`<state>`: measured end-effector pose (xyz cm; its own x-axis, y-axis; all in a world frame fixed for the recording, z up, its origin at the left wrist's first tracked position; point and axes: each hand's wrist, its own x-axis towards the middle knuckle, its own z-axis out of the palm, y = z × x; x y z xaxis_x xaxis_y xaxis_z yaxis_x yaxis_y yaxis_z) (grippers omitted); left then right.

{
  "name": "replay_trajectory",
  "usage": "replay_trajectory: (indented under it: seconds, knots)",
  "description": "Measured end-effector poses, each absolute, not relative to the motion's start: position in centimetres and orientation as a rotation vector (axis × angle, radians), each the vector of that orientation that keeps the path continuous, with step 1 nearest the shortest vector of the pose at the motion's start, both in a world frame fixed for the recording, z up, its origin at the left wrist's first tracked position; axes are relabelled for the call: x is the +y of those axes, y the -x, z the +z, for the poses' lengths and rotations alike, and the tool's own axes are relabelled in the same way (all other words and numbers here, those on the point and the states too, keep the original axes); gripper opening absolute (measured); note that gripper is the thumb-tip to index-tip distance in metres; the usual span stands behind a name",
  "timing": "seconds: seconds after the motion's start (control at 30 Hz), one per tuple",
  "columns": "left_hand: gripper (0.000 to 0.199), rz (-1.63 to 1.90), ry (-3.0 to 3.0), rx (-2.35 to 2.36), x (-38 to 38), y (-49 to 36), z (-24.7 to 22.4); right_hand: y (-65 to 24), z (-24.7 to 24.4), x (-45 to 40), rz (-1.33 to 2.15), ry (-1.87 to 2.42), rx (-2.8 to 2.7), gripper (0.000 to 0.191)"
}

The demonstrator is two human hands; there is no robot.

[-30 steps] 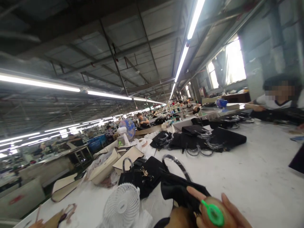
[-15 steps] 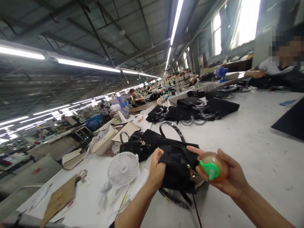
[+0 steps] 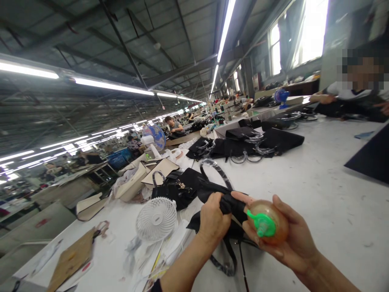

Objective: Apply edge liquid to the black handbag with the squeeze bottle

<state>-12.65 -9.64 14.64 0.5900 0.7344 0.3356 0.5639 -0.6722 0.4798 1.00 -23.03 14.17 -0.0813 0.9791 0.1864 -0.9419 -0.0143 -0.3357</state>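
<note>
Left fingers (image 3: 216,199) gripping the black bag (image 3: 212,187) over the counter (image 3: 322,194) | right fingers (image 3: 242,197) curled round the green-capped bottle (image 3: 277,222), just beside the bag | white fan (image 3: 156,219) hub mark: too small for me to read

The black bag (image 3: 236,210) is bunched and creased on the white table (image 3: 319,194), its film-wrapped handles (image 3: 224,173) looping: one arches up at the far side, the other droops nearer. Just right of it, a round, translucent amber bottle (image 3: 280,222) (bright green cap (image 3: 266,221)) tips nozzle (image 3: 260,232) nearward.
</note>
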Motion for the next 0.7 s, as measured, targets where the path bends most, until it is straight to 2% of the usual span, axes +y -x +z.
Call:
replay_trajectory:
  seconds: [0.03, 0.07, 0.23, 0.4, 0.6, 0.63, 0.7]
  knots:
    - [0.004, 0.777, -2.515, 1.038, -9.2, 12.6, 14.9, -1.3, 14.0, -23.1, 1.576, 0.100, -0.415, 0.058]
    - [0.005, 0.791, -2.519, 1.028, -8.7, 12.5, 15.2, -1.8, 13.7, -23.3, 1.560, 0.093, -0.401, 0.058]
    - [0.020, 0.746, -2.435, 1.043, -5.9, 12.2, 17.1, -4.6, 10.0, -24.5, 1.433, 0.136, -0.266, 0.061]
    - [0.025, 0.743, -2.361, 1.001, -5.1, 11.4, 17.0, -4.1, 7.4, -23.8, 1.456, 0.310, -0.210, 0.045]
    - [0.014, 0.654, -2.321, 0.843, -6.7, 11.1, 15.1, -1.8, 8.4, -21.4, 1.475, 0.264, -0.182, 0.028]
    - [0.016, 0.641, -2.305, 0.796, -6.9, 11.3, 15.0, -1.6, 8.7, -21.1, 1.471, 0.247, -0.191, 0.028]
    - [0.042, 0.620, -2.297, 0.726, -7.2, 11.5, 14.9, -1.4, 9.1, -20.7, 1.465, 0.214, -0.212, 0.033]
